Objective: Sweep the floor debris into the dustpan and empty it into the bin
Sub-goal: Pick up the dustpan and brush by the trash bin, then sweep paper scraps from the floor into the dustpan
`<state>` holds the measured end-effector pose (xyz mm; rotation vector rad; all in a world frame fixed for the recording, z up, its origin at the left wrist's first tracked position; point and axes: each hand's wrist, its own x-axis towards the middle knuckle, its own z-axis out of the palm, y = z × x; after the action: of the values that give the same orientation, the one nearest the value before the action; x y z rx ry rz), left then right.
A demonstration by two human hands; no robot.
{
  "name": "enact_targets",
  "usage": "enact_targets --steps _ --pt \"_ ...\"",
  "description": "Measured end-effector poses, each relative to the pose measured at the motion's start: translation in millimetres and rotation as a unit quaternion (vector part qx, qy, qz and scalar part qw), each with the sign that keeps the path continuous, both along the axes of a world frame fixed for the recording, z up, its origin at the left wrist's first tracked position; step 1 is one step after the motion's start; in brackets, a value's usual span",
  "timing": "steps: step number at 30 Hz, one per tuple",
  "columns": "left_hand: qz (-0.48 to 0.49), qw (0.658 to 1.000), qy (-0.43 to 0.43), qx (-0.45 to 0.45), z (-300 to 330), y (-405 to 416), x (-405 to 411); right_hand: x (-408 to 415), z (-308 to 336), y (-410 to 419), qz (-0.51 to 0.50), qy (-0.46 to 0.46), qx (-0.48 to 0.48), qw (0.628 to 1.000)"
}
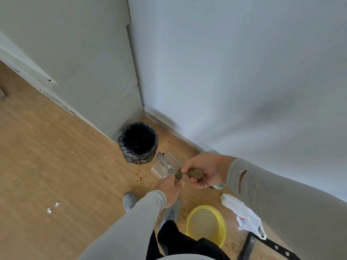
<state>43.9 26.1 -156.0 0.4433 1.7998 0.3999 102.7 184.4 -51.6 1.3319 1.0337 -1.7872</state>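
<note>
- Wooden floor (56,156) runs out from the bin, with white walls meeting in the corner just behind the bin.
- Black-lined bin (138,142) stands in that corner, its mouth open and dark; whether anything lies inside cannot be told.
- Yellow basin (189,222) sits well on the near side of the bin, and a white plastic bag (244,212) lies beside the basin, by the wall.
- Right hand (208,170), just to the near right of the bin, has its fingers curled round a brownish handle (195,173).
- Left hand (172,190), nearer than the bin, grips a second handle from below; which handle belongs to which tool is too blurred to tell.
- Clear dustpan (159,168) with the brush (165,160) against it hangs at the ends of the handles, just beside the bin's rim and not over its mouth.
- Paper scraps (53,207) lie well to the near left of the bin, still on the floor, so the sweeping looks unfinished.
- Risks, as I judge: tipping the pan from here would spill beside the bin, and the scraps could be forgotten or scattered by a hard stroke.
</note>
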Motion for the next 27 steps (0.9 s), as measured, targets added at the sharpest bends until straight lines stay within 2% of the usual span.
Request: enact_targets --steps 3,7,11,14,18,21,23,27 --pt "-0.022 1.000 -0.003 0.008 3 -2 3 4 2 2 0.039 -0.011 0.008 0.999" --pt "-0.023 0.999 0.035 -0.002 2 -21 -9 25 17 48 -0.025 -0.032 0.030 0.999" --pt "-0.005 0.998 0.057 -0.009 1 -32 -28 32 25 66 0.085 -0.043 0.093 0.991" --pt "-0.024 0.997 0.070 -0.005 6 -31 -23 36 8 44 0.120 -0.063 0.087 0.987" --pt "-0.040 0.991 0.129 -0.009 14 -68 -22 63 -22 32 0.073 -0.093 0.155 0.981" --pt "-0.061 0.981 0.180 -0.039 23 -111 -24 73 -44 19 0.097 -0.096 0.186 0.973" --pt "-0.075 0.975 0.207 -0.042 34 -136 -25 76 -59 -3 0.152 -0.096 0.174 0.968" --pt "-0.053 0.972 0.219 -0.060 53 -179 -27 80 -80 -59 0.300 -0.092 0.214 0.925"
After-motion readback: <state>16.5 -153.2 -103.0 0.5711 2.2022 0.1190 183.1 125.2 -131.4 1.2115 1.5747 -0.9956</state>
